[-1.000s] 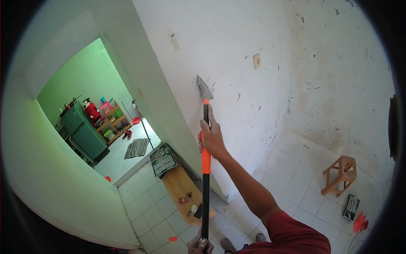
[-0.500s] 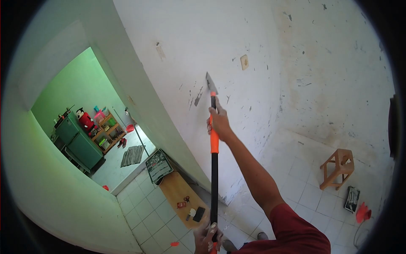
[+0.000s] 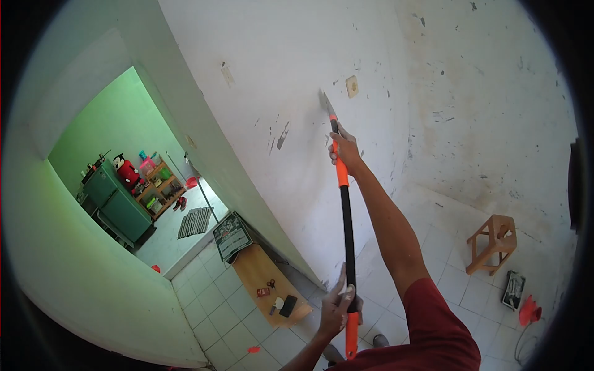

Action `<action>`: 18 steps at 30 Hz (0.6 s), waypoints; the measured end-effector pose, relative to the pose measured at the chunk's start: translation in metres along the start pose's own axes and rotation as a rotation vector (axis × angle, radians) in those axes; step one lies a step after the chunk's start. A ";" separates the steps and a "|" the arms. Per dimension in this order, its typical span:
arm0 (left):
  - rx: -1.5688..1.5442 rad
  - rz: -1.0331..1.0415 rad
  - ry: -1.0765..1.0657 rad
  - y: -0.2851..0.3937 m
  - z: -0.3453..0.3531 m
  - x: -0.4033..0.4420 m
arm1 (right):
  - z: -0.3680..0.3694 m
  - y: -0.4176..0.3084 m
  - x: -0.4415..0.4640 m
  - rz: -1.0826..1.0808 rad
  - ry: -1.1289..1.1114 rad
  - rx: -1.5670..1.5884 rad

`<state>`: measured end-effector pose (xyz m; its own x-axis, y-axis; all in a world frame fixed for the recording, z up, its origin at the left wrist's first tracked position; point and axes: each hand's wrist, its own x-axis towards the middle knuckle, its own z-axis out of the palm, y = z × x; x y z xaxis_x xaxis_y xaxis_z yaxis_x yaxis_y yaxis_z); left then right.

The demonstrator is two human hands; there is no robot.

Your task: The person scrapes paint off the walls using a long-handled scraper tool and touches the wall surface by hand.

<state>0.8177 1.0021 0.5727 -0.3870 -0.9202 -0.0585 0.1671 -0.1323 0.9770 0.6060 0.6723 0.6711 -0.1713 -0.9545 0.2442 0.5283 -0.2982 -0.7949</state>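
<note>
Grasp the scraper with the fingers of the right hand near the top, just under the blade. Grasp the scraper low down too, with the fingers of the left hand, at its orange end. Hold the blade up at the white wall; cannot tell about contact. See a socket just right of the blade and grey scuffs to the lower left. Further down, left of the scraper, find the wooden surface with scissors, a red box and a dark slab. Find a stool off to the right, with a tray and a red thing on the floor nearby. See a fridge far off at left.
</note>
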 end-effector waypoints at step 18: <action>2.761 0.885 0.336 0.224 -0.131 0.247 | -0.232 0.173 -0.498 0.546 0.491 -0.563</action>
<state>0.8782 0.6968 0.7506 -0.7501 -0.5670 0.3404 -0.4680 0.0914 -0.8790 0.5895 1.0973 0.2829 -0.4191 -0.8129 -0.4045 0.1795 0.3626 -0.9145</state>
